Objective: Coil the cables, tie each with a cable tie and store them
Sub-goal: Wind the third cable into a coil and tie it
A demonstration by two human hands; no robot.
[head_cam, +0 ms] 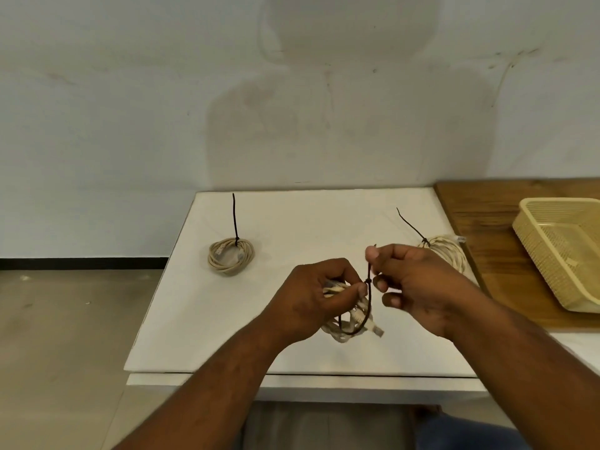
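Observation:
My left hand (319,295) grips a coiled beige cable (347,326) held just above the white table (292,222). A black cable tie (369,300) loops loosely around that coil. My right hand (412,280) pinches the tie's free end between thumb and forefinger, above the tie's head. A second beige coil (231,256) lies at the left of the table with a black tie tail standing upright from it. A third tied coil (449,251) rests at the right, partly hidden behind my right hand.
A cream plastic basket (532,241) stands on a wooden board (480,216) to the right of the white table. A pale wall runs behind the table. Grey floor lies to the left, below the table's edge.

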